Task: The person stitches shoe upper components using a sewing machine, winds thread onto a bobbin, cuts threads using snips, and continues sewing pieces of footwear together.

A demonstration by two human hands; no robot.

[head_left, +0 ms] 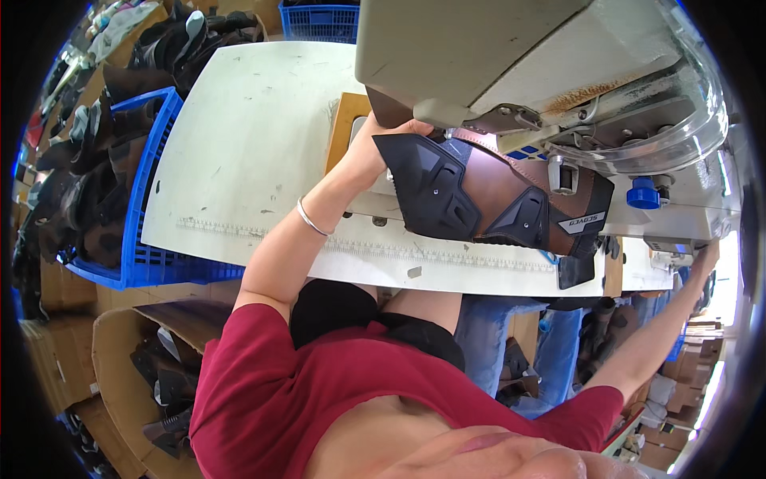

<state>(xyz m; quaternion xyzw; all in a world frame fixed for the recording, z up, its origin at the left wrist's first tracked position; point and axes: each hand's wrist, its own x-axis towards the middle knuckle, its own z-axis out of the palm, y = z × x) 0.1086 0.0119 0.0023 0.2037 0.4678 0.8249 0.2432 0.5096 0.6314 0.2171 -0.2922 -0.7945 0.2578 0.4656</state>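
A black and brown shoe upper (487,184) with moulded black panels is under the head of a white sewing machine (511,56). Light from the machine falls on its brown middle. My left hand (387,144) grips the upper's far left corner; most of its fingers are hidden behind the upper and the machine head. On the far right, my right arm stretches out past the table, and my right hand (708,254) is at the right end of the machine, beside a small grey panel box. Its fingers are too small and hidden to make out.
A white table (247,136) with a printed ruler strip spreads to the left. Blue baskets (148,191) of dark shoe pieces stand beyond its left edge. An open cardboard box (120,351) with more pieces is at lower left. A blue knob (642,194) juts from the machine.
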